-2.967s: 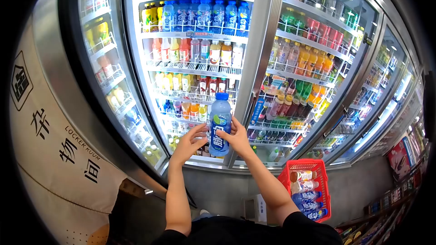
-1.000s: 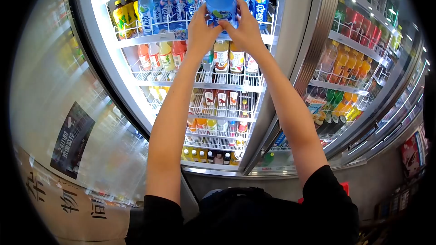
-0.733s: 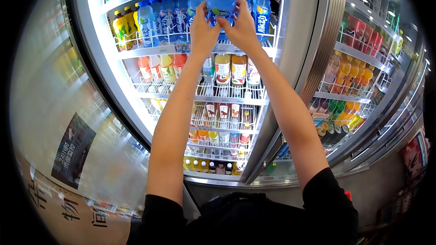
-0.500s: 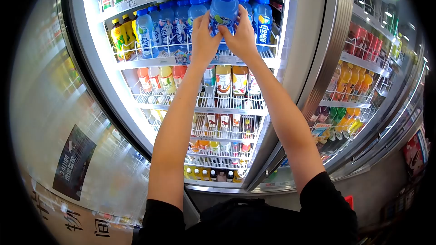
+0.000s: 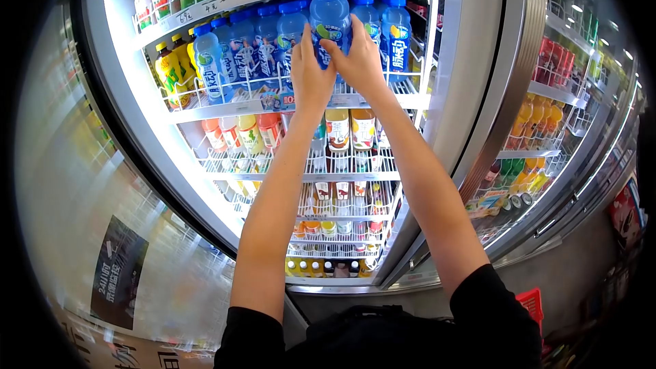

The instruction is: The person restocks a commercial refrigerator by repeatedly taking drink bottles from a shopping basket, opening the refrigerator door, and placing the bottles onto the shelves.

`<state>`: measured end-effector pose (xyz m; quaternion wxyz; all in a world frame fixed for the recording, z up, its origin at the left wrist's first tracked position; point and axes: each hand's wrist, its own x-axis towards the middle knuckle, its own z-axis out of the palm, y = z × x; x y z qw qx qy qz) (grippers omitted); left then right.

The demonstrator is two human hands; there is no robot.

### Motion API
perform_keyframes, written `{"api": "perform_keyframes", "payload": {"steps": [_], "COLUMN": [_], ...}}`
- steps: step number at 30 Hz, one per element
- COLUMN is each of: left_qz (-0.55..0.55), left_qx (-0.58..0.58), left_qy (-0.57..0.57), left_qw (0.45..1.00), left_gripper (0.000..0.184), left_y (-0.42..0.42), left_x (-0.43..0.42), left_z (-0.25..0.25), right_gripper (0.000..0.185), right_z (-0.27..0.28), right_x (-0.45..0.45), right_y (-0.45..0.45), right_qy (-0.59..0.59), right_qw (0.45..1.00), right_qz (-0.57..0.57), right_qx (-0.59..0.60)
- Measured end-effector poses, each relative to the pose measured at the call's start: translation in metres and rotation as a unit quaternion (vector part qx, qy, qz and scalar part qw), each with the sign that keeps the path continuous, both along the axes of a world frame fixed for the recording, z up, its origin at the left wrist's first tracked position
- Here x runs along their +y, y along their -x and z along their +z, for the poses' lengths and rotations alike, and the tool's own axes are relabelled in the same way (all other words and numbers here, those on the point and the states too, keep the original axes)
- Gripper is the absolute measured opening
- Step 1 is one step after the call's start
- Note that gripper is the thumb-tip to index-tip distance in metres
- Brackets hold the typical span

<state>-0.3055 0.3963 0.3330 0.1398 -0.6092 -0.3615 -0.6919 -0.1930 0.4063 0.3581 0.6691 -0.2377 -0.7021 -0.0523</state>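
Note:
A blue drink bottle (image 5: 330,14) with a blue cap stands upright between my two hands, at the front of the second shelf from the top. My left hand (image 5: 312,72) grips its left side low down. On the right side, my right hand (image 5: 357,61) is closed around it, thumb across the front. Behind and beside it stand more blue bottles (image 5: 266,44) of the same kind, some to the left and a few to the right. The shelf's front wire rail and price strip (image 5: 253,106) run just below my hands.
Yellow-labelled bottles (image 5: 169,75) fill the shelf's left end. Lower wire shelves hold juice bottles (image 5: 337,130). The opened glass door (image 5: 164,232) is at left, a metal door frame (image 5: 492,89) at right. A red basket (image 5: 530,304) sits low at right.
The held bottle has moved slightly towards the shelf row, with both hands still around it. The camera view has shifted a little.

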Motion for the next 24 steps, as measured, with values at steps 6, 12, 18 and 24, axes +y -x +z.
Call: {"api": "perform_keyframes", "payload": {"steps": [6, 12, 18, 24], "left_qz": [0.084, 0.120, 0.211, 0.215], "left_qx": [0.054, 0.083, 0.125, 0.142], "left_qy": [-0.033, -0.003, 0.025, 0.031], "left_qw": [0.994, 0.989, 0.969, 0.966], "left_gripper": [0.074, 0.066, 0.063, 0.052], "left_y": [-0.007, -0.011, -0.017, -0.018], "left_x": [0.008, 0.012, 0.011, -0.003], "left_z": [-0.012, -0.011, -0.028, -0.044], "right_gripper": [0.089, 0.085, 0.087, 0.095], "right_z": [-0.019, -0.011, -0.012, -0.012], "right_x": [0.017, 0.016, 0.022, 0.007], "right_y": [-0.001, -0.001, -0.006, -0.009], "right_qy": [0.045, 0.137, 0.204, 0.261], "right_qw": [0.993, 0.987, 0.967, 0.950], "right_qz": [-0.108, -0.085, -0.139, -0.137], "right_qx": [0.008, 0.011, -0.060, -0.105]}}
